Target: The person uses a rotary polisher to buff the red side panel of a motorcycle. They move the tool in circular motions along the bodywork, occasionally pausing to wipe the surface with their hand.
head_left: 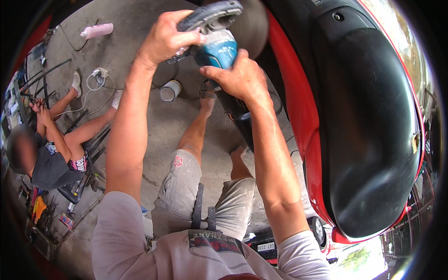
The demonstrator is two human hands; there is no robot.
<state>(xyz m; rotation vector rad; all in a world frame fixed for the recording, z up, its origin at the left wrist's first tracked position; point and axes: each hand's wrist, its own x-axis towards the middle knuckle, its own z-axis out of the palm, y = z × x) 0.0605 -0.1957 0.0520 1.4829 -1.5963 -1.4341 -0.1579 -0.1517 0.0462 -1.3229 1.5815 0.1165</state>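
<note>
At twelve o'clock, the left hand point(168, 39) clasps the polisher's point(218, 38) handle point(205, 15), the right hand point(240, 77) its body point(223, 52). Best hold the disc point(255, 29) flat.

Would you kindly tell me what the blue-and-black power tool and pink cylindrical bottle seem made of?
Blue-and-black power tool: probably hard plastic housing, fairly glossy; bright highlights catch its blue part. Pink cylindrical bottle: likely plastic, smooth, judging by its even colour.
</note>
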